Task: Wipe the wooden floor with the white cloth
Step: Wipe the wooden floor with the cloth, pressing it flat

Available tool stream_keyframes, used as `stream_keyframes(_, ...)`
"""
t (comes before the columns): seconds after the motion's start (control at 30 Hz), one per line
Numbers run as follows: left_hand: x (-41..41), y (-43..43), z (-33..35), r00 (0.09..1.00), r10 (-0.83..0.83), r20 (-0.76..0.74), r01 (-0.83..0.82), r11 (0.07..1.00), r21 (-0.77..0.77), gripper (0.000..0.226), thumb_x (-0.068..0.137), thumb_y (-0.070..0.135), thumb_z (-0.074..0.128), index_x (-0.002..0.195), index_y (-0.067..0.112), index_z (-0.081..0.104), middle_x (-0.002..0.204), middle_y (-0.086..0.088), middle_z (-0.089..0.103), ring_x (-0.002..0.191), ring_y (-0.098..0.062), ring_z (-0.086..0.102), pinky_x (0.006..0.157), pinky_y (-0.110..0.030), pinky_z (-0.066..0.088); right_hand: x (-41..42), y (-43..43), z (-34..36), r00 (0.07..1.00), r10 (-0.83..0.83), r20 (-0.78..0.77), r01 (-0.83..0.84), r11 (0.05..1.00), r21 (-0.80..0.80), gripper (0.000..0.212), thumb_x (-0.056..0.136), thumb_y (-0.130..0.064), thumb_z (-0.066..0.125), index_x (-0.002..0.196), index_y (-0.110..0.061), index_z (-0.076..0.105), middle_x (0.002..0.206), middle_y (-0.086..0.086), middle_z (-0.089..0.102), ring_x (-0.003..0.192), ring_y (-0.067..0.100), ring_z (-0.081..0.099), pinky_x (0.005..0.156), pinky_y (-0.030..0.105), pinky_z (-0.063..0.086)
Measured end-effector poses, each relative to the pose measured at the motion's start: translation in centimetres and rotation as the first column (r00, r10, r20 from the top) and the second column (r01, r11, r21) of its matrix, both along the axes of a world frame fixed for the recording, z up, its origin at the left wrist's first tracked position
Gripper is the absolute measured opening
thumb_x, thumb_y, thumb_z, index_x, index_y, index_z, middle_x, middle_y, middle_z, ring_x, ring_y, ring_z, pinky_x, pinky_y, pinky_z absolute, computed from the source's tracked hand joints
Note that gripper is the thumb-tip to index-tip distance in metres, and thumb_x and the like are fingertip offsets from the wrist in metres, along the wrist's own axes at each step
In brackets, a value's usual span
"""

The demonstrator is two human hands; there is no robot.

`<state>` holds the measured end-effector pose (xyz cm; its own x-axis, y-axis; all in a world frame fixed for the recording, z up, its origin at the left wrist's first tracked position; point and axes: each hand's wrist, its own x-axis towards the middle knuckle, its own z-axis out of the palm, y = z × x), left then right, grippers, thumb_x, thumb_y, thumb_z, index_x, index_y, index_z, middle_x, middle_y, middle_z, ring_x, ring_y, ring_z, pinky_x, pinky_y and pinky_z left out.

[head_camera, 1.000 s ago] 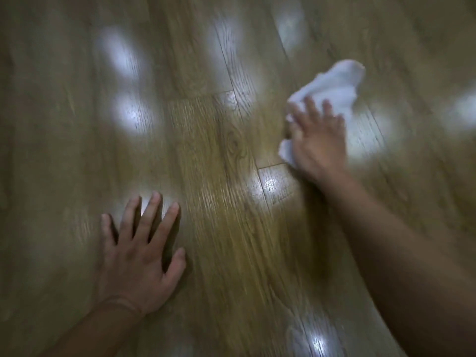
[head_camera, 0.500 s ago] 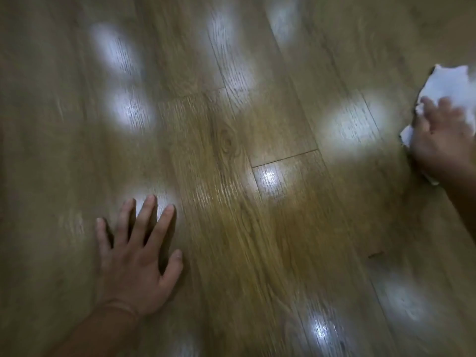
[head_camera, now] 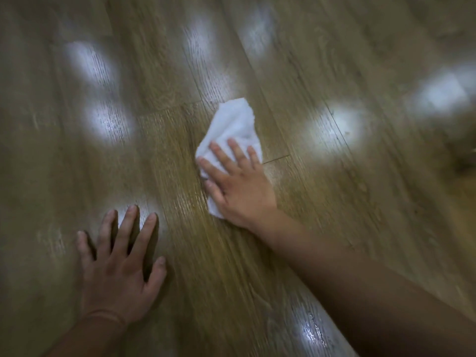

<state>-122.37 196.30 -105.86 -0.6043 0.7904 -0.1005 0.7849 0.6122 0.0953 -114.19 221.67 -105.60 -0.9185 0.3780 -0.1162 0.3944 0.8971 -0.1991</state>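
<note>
- White cloth (head_camera: 233, 119): bunched on wooden floor (head_camera: 347, 215), at 1 o'clock from left hand (head_camera: 118, 269).
- Right hand (head_camera: 239, 186): fingers extended, pressing cloth down.
- Left hand: splayed flat on floor, holding nothing.
- Light reflections (head_camera: 110, 122): 9 and 3 o'clock of cloth.

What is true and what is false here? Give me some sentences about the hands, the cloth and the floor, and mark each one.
1. The right hand presses on the white cloth. True.
2. The left hand holds a sponge. False: it lies flat on the wooden floor, fingers spread, holding nothing.
3. The white cloth is spread out smooth. False: it is bunched up.
4. Bright light spots shine on the wooden floor. True.
</note>
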Motion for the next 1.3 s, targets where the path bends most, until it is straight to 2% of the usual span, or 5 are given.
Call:
stream_keyframes(0.27, 0.0, 0.0, 0.1, 1.000, 0.005, -0.011, -0.005, 1.000, -0.005, 0.073, 0.081, 0.052, 0.041, 0.147, 0.020, 0.046, 0.157, -0.011, 0.037, 0.143, -0.041, 0.030, 0.110, -0.072, 0.015, -0.4, -2.7, -0.3, 0.962, 0.271, -0.034, -0.272, 0.962, -0.019, 0.049, 0.103, -0.044, 0.030, 0.151, -0.036, 0.037, 0.163, -0.001, 0.025, 0.153, 0.026, 0.011, 0.123, 0.051, 0.007)
stream_keyframes(0.57, -0.1, -0.2, 0.0, 1.000, 0.008, 0.013, -0.008, 0.999, -0.032, 0.073, 0.083, 0.055, 0.040, 0.149, 0.024, 0.043, 0.160, -0.007, 0.032, 0.148, -0.037, 0.023, 0.115, -0.064, 0.006, 5.0, 9.1, 0.3, 0.982, -0.188, 0.016, 0.187, 0.982, 0.036, 0.053, 0.102, -0.043, 0.019, 0.153, -0.037, 0.030, 0.165, -0.003, 0.018, 0.154, 0.018, 0.003, 0.124, 0.044, 0.002)
stream_keyframes(0.73, 0.0, -0.1, 0.6, 0.998, 0.008, 0.064, -0.004, 0.998, -0.065, 0.073, 0.085, 0.055, 0.038, 0.150, 0.023, 0.042, 0.161, -0.007, 0.030, 0.149, -0.037, 0.022, 0.115, -0.069, 0.008, 4.2, 6.5, 0.2, 0.946, -0.323, 0.007, 0.322, 0.944, 0.065, 0.052, 0.103, -0.041, 0.022, 0.154, -0.035, 0.028, 0.166, -0.001, 0.015, 0.154, 0.023, 0.002, 0.124, 0.046, -0.001)
stream_keyframes(0.97, -0.1, 0.0, 0.5, 0.996, 0.020, 0.084, -0.014, 0.997, -0.071, 0.075, 0.086, 0.058, 0.034, 0.153, 0.026, 0.037, 0.163, -0.006, 0.026, 0.150, -0.034, 0.018, 0.117, -0.067, 0.003, 3.5, 1.8, -0.4, 0.969, -0.245, 0.021, 0.243, 0.966, 0.086, 0.056, 0.100, -0.045, 0.014, 0.154, -0.036, 0.025, 0.165, -0.001, 0.017, 0.154, 0.026, 0.005, 0.124, 0.051, 0.006)
stream_keyframes(1.3, 0.3, 0.1, 0.1, 0.998, 0.061, 0.032, -0.061, 0.998, 0.004, 0.073, 0.084, 0.057, 0.036, 0.150, 0.026, 0.040, 0.160, -0.007, 0.032, 0.149, -0.034, 0.020, 0.116, -0.067, 0.008, 6.2, -8.7, -0.6, 0.994, -0.069, -0.088, 0.073, 0.997, 0.038, 0.052, 0.097, -0.041, 0.038, 0.149, -0.035, 0.038, 0.161, 0.000, 0.031, 0.152, 0.029, 0.016, 0.122, 0.051, 0.007)
